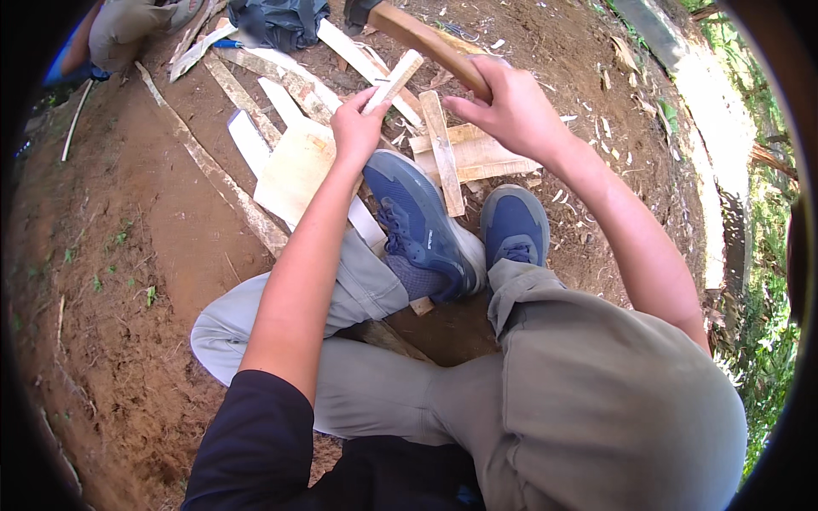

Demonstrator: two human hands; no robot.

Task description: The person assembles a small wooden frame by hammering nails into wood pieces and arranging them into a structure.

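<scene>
My left hand (356, 129) is closed round the lower end of a short, pale wooden strip (397, 80), which slants up and to the right. A small dark nail (383, 80) seems to stick out from the strip's side. In my right hand (521, 109) is the wooden handle of a hammer (430, 48); its dark head lies up and left, partly cut off by the top edge of the view. The hammer is raised apart from the strip. Below it, a narrow wooden slat (441, 153) lies across a pale board piece (482, 156).
My blue shoes (417, 220) rest close to the wood. A wide pale board (296, 170) and several long strips (213, 162) lie to the left. Beyond them are a dark plastic bag (279, 21) and a blue-handled tool (227, 43). Another person's knee (128, 34) shows at the far left.
</scene>
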